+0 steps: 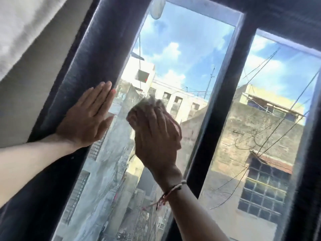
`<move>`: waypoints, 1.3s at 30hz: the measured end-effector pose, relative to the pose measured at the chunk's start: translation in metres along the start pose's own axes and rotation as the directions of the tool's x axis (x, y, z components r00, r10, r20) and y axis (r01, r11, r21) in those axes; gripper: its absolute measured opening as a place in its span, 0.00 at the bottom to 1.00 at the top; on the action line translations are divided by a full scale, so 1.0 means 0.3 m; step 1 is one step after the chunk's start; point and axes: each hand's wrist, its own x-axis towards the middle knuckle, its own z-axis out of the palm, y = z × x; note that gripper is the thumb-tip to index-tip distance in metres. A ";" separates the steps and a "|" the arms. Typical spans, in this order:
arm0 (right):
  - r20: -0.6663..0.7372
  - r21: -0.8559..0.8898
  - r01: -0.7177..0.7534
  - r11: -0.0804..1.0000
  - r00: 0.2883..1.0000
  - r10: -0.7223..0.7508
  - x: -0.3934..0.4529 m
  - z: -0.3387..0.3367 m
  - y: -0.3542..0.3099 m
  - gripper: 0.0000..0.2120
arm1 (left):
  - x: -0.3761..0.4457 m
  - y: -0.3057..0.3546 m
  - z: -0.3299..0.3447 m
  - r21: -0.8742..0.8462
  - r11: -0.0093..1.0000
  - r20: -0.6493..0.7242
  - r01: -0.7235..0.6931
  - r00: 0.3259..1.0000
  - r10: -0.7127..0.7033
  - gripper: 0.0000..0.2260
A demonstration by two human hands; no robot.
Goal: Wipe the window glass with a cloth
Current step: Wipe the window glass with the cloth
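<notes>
The window glass [182,54] fills the middle of the view, set in a dark frame [93,54]. My right hand [156,136] presses a crumpled pinkish-grey cloth [149,103] flat against the pane near its centre; the cloth is blurred. A thread bracelet circles that wrist. My left hand [88,113] lies flat with fingers extended, palm on the left frame and fingertips reaching onto the glass edge, holding nothing.
A second pane [271,119] sits to the right behind a dark vertical bar [224,101]. A pale curtain [26,32] hangs at the upper left. A small whitish object [157,9] is stuck at the pane's top. Buildings and wires show outside.
</notes>
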 end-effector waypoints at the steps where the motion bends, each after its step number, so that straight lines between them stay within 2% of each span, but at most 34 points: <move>1: 0.006 0.006 0.070 0.997 0.997 -0.070 -0.004 0.001 0.014 0.20 | -0.001 0.001 -0.003 0.000 1.000 -0.002 0.000 1.000 0.000 0.29; 2: -0.030 -0.015 0.006 1.000 1.000 -0.007 0.005 -0.001 0.040 0.20 | -0.001 0.000 -0.001 0.003 1.000 -0.010 -0.002 1.000 0.002 0.29; 3: -0.093 -0.029 -0.181 0.983 0.980 0.177 0.020 -0.006 0.055 0.20 | -0.001 0.000 0.004 0.004 1.000 -0.015 -0.003 1.000 0.003 0.29; 4: -0.144 0.001 -0.370 0.929 0.919 0.366 0.031 -0.011 0.049 0.21 | 0.001 -0.002 0.008 0.003 1.000 -0.014 -0.003 1.000 0.003 0.29; 5: -0.159 0.019 -0.462 0.887 0.874 0.459 0.029 -0.009 0.025 0.21 | 0.002 -0.001 0.011 0.003 1.000 -0.010 0.000 1.000 0.000 0.29; 6: -0.129 0.004 -0.433 0.901 0.894 0.430 0.013 -0.003 -0.007 0.22 | 0.004 -0.003 0.011 0.004 1.000 -0.004 0.005 1.000 -0.005 0.30; 8: -0.052 -0.007 -0.219 0.976 0.975 0.218 -0.031 0.013 -0.039 0.24 | 0.006 -0.006 0.011 0.004 1.000 0.014 0.007 1.000 -0.007 0.30; 9: -0.047 -0.006 -0.197 0.980 0.979 0.197 -0.039 0.021 -0.043 0.25 | 0.005 -0.006 0.010 0.005 1.000 0.028 0.004 1.000 -0.004 0.30; 12: -0.027 0.043 -0.388 0.920 0.921 0.390 -0.032 0.002 -0.098 0.24 | 0.008 0.011 -0.016 -0.006 0.999 0.083 0.035 0.996 -0.034 0.30; 13: 0.039 0.057 -0.368 0.928 0.930 0.367 -0.037 -0.013 -0.138 0.23 | 0.008 0.018 -0.036 -0.014 0.998 0.110 0.054 0.993 -0.052 0.30; 15: 0.185 0.118 -0.174 0.978 0.971 0.151 -0.069 -0.059 -0.189 0.20 | 0.013 0.021 -0.084 -0.027 0.997 0.166 0.078 0.983 -0.073 0.31; 17: 0.229 0.187 -0.115 0.976 0.971 0.070 -0.079 -0.127 -0.143 0.18 | 0.029 0.028 -0.134 -0.056 0.991 0.223 0.122 0.969 -0.107 0.32; 18: 0.224 0.230 -0.177 0.957 0.967 0.125 -0.080 -0.176 -0.088 0.17 | 0.043 0.051 -0.159 -0.076 0.988 0.235 0.136 0.965 -0.115 0.32; 19: 0.162 0.284 -0.244 0.927 0.965 0.204 -0.073 -0.236 -0.021 0.15 | 0.059 0.084 -0.181 -0.094 0.987 0.227 0.128 0.968 -0.104 0.32; 21: -0.024 0.363 -0.306 0.880 0.941 0.337 -0.067 -0.352 0.143 0.14 | 0.106 0.181 -0.209 -0.123 0.991 0.167 0.058 0.985 -0.037 0.31; 24: -0.191 0.202 -0.405 0.892 0.876 0.442 -0.061 -0.481 0.427 0.16 | 0.215 0.380 -0.225 -0.171 0.985 0.049 0.020 0.999 -0.012 0.30; 27: -0.254 0.111 -0.545 0.831 0.793 0.554 -0.092 -0.545 0.669 0.15 | 0.317 0.578 -0.197 -0.220 0.974 -0.020 -0.057 0.998 0.054 0.30; 29: -0.184 0.066 -0.600 0.797 0.778 0.601 -0.119 -0.549 0.777 0.16 | 0.359 0.673 -0.160 -0.248 0.961 -0.010 -0.121 0.992 0.123 0.31; 31: -0.096 0.015 -0.586 0.810 0.805 0.585 -0.147 -0.525 0.840 0.16 | 0.374 0.724 -0.116 -0.237 0.963 0.030 -0.125 0.990 0.136 0.31; 33: -0.079 -0.066 -0.511 0.857 0.859 0.506 -0.147 -0.499 0.879 0.19 | 0.371 0.741 -0.074 -0.194 0.975 0.022 -0.104 0.994 0.110 0.31; 35: -0.153 -0.093 -0.518 0.850 0.851 0.502 -0.090 -0.470 0.905 0.23 | 0.366 0.734 -0.043 -0.168 0.981 -0.010 -0.099 0.995 0.099 0.30; 37: -0.265 -0.099 -0.543 0.834 0.822 0.504 -0.028 -0.410 0.898 0.19 | 0.372 0.729 -0.014 -0.145 0.982 -0.051 -0.124 0.992 0.118 0.31; 39: -0.279 -0.101 -0.422 0.901 0.881 0.381 -0.017 -0.328 0.803 0.17 | 0.382 0.720 -0.006 -0.110 0.985 -0.070 -0.135 0.989 0.128 0.31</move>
